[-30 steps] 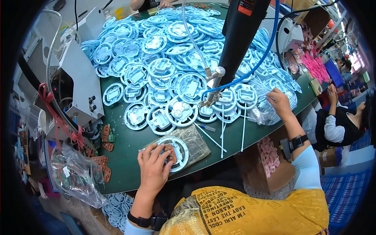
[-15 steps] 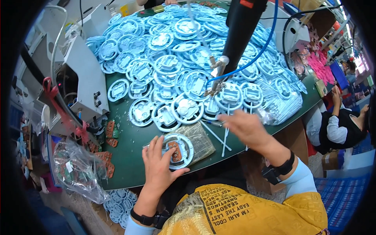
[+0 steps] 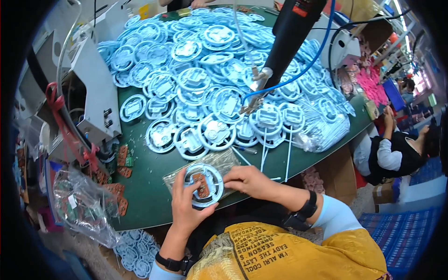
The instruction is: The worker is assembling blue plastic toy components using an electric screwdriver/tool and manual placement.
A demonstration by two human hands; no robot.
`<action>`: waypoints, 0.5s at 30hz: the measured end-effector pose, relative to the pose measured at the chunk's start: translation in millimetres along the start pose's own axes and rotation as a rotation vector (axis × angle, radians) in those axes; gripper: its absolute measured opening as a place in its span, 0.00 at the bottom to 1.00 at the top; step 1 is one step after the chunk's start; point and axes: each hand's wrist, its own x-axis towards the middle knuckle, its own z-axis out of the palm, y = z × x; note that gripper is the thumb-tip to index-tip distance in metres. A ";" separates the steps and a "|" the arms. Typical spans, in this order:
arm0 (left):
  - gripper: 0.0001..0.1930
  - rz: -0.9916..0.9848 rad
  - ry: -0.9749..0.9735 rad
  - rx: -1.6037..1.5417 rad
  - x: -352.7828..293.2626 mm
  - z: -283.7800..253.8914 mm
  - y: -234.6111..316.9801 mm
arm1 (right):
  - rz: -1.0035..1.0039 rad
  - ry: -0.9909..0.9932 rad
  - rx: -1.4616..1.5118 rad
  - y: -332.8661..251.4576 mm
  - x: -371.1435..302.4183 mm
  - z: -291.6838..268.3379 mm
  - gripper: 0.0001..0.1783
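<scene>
Left hand (image 3: 185, 208) grips one round pale-blue plastic frame (image 3: 218, 187), one orange circuit board (image 3: 201, 185) inside. Right hand (image 3: 253, 182) pinches beside the frame, contents unclear.

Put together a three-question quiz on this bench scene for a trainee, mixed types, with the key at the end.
1. Multiple choice: What colour is the small board inside the light-blue ring that the left hand grips?
A) White
B) Orange-brown
C) Black

2. True or false: The right hand is close to the right side of that light-blue ring.

3. Fill in the blank: The loose orange-brown pieces on the green table lie to the ____ of the left hand.

Key: 1. B; 2. True; 3. left.
</scene>
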 end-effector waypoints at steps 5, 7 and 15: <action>0.36 0.005 -0.004 -0.024 0.6 2.9 -4.6 | -0.116 -0.006 -0.104 3.4 -2.1 -3.1 0.12; 0.36 0.017 -0.009 -0.020 1.3 2.3 -4.6 | -0.108 -0.028 -0.123 5.4 -3.4 -6.0 0.14; 0.35 0.010 0.010 -0.031 -4.9 -1.3 -5.3 | -0.141 0.036 -0.285 0.0 3.7 -3.6 0.09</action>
